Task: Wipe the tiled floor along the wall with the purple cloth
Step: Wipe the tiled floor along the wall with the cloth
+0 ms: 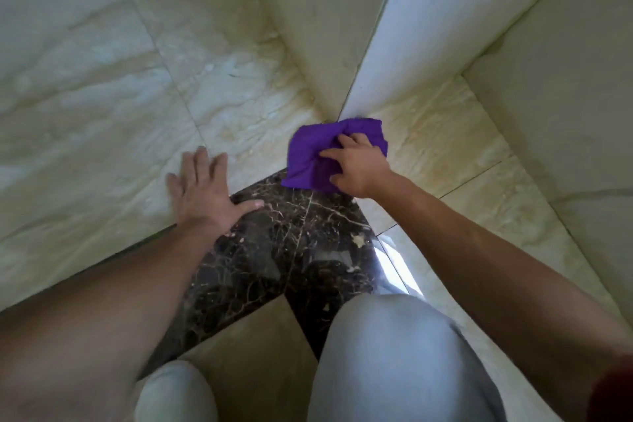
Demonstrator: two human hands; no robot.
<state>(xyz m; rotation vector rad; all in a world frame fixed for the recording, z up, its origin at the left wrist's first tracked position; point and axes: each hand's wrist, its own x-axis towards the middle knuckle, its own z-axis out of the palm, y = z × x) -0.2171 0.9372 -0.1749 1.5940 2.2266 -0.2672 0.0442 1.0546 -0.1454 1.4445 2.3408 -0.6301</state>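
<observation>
A crumpled purple cloth point(315, 151) lies on the floor right at the foot of a white wall corner point(394, 44). My right hand point(358, 168) presses down on the cloth, fingers bunching its fabric. My left hand point(202, 195) rests flat on the floor with fingers spread, half on a cream tile point(102, 113) and half on a dark marbled border strip point(294, 243). The cloth's near edge overlaps the far end of that dark strip.
Cream tiled walls rise on the left and right of the protruding white corner. The dark strip forks toward my knees in light grey trousers point(394, 353). A bright reflection point(390, 260) shines on the floor beside the right knee.
</observation>
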